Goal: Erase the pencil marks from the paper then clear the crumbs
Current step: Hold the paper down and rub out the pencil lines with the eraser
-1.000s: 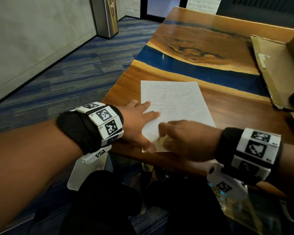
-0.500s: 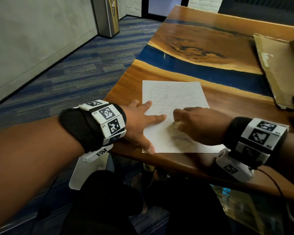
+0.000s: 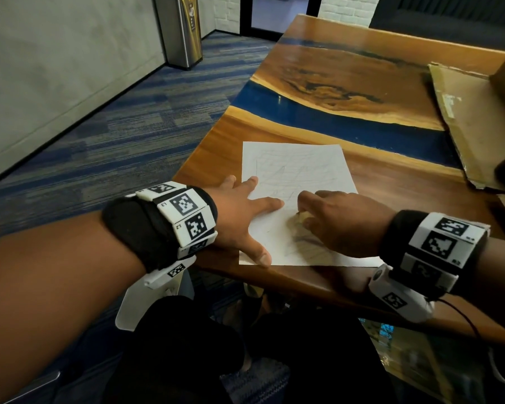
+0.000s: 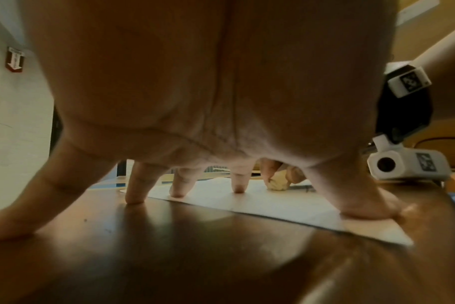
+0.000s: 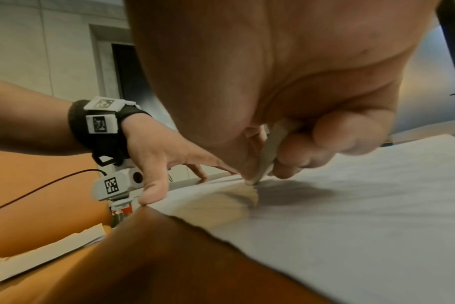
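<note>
A white sheet of paper [image 3: 298, 173] with faint pencil lines lies near the table's left front corner. My left hand [image 3: 245, 211] is spread flat, its fingers and thumb pressing the paper's left edge down [image 4: 237, 185]. My right hand [image 3: 333, 220] pinches a pale cream eraser [image 3: 302, 217] between thumb and fingers, its tip touching the middle of the sheet [image 5: 266, 154]. In the left wrist view the eraser [image 4: 277, 183] shows beyond my fingers. No crumbs are clear enough to pick out.
The wooden table [image 3: 347, 77] has a blue resin band [image 3: 333, 121] across it. A flattened cardboard sheet [image 3: 473, 123] lies at the right. A steel bin [image 3: 181, 27] stands on the carpet at the far left. The table edge runs just below the paper.
My right hand slid the eraser from the paper's near left corner up toward the middle of the sheet. The left hand stays pressed on the left edge.
</note>
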